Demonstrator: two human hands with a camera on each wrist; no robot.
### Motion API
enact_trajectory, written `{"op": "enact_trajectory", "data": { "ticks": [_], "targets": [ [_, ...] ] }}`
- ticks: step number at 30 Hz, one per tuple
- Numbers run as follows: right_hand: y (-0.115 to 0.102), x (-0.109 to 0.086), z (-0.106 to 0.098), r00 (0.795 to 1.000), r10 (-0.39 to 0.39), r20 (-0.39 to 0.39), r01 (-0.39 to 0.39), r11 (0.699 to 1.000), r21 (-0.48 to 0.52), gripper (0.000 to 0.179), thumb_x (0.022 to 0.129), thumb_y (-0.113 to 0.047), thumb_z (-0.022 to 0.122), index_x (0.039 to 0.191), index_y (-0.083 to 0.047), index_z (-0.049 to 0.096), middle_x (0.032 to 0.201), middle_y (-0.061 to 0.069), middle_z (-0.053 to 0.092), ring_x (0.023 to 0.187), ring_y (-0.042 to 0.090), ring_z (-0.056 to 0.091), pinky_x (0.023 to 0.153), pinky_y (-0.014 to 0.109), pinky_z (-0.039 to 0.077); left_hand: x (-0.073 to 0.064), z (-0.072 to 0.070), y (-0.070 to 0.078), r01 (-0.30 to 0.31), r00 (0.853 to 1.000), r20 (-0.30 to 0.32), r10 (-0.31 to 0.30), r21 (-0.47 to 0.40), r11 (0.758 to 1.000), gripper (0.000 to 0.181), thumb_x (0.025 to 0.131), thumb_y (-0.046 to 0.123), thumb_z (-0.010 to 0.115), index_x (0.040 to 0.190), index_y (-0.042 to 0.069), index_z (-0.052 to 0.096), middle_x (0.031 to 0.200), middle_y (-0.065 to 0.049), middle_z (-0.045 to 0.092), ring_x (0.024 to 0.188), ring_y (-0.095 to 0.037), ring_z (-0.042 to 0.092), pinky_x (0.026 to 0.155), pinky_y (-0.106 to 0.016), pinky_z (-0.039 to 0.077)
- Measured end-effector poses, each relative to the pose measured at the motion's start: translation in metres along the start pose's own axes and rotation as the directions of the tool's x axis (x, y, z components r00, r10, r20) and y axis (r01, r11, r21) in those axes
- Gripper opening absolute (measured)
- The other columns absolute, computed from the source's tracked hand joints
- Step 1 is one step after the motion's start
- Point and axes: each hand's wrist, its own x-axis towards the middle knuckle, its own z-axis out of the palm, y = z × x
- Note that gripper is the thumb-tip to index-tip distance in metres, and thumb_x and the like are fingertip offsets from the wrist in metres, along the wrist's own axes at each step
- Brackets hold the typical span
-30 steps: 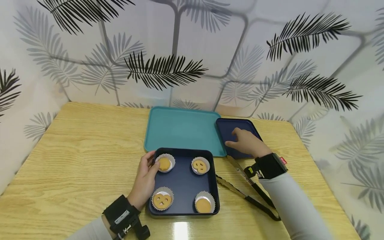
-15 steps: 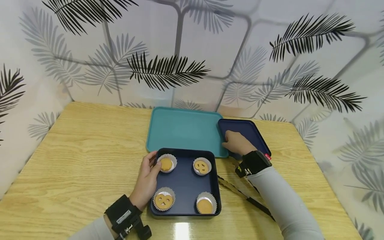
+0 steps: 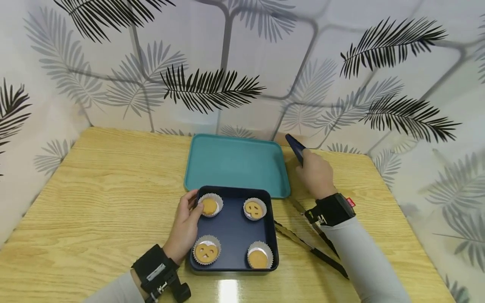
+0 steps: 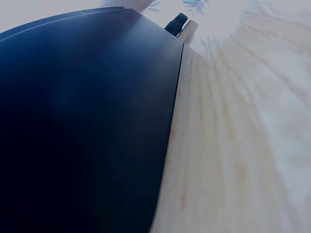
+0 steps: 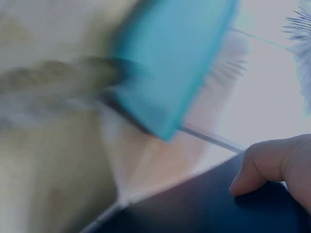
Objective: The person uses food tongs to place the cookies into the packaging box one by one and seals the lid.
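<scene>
A navy square box [image 3: 235,229] stands on the table, with a biscuit in a white paper cup [image 3: 207,250] in each corner. My left hand [image 3: 184,229] grips its left wall, thumb over the rim beside the back-left biscuit [image 3: 209,206]. The box's outer wall [image 4: 92,111] fills much of the left wrist view. My right hand [image 3: 317,174] holds a navy lid [image 3: 295,147] at the back right, raised and tipped nearly on edge. In the right wrist view the thumb [image 5: 267,165] presses on the lid [image 5: 194,204]; the other fingers are hidden.
A teal tray [image 3: 235,162] lies behind the box, near the patterned wall cloth. Tongs with black handles [image 3: 327,261] lie spread to the box's right, partly under my right forearm. A red tag [image 3: 350,202] shows by the right wrist.
My right hand reached down to the navy lid, took hold of it and lifted it off the table, tilting it up. The left hand stays on the box.
</scene>
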Motion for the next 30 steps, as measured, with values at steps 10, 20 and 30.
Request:
{"op": "enact_trajectory", "data": {
  "ticks": [10, 20, 30],
  "targets": [
    [-0.044, -0.068, -0.054, 0.869, -0.179, -0.461, 0.311, 0.923, 0.227, 0.021, 0.093, 0.001, 0.06, 0.08, -0.005, 0.045, 0.065, 0.005, 0.04, 0.055, 0.017, 0.036, 0.054, 0.03, 0.028, 0.001, 0.001, -0.001, -0.001, 1.0, -0.002, 0.001, -0.001, 1.0, 0.048, 0.11, 0.01, 0.038, 0.153, -0.004, 0.023, 0.16, -0.025, 0.021, 0.149, -0.04, 0.017, 0.121, -0.055, 0.02],
    [-0.078, -0.122, -0.045, 0.76, -0.104, -0.642, 0.649, 0.177, 0.74, 0.016, 0.086, 0.02, 0.057, 0.08, 0.012, 0.044, 0.075, 0.006, 0.054, 0.064, 0.011, 0.056, 0.059, 0.02, 0.047, -0.003, -0.007, 0.025, -0.087, 0.996, 0.001, 0.087, 0.071, 0.994, 0.051, 0.109, 0.01, 0.04, 0.155, 0.0, 0.02, 0.16, -0.019, 0.019, 0.148, -0.037, 0.02, 0.117, -0.054, 0.024],
    [-0.095, -0.154, -0.014, 0.978, -0.072, -0.194, 0.178, -0.191, 0.965, 0.036, 0.094, 0.017, 0.037, 0.111, -0.007, 0.057, 0.095, 0.001, 0.063, 0.076, 0.014, 0.07, 0.065, 0.026, 0.059, -0.029, -0.006, 0.073, -0.449, 0.865, 0.172, 0.471, -0.155, 0.88, 0.061, 0.109, 0.003, 0.028, 0.164, 0.013, 0.003, 0.168, -0.01, 0.006, 0.154, -0.024, 0.01, 0.118, -0.02, 0.023]
  ]
}}
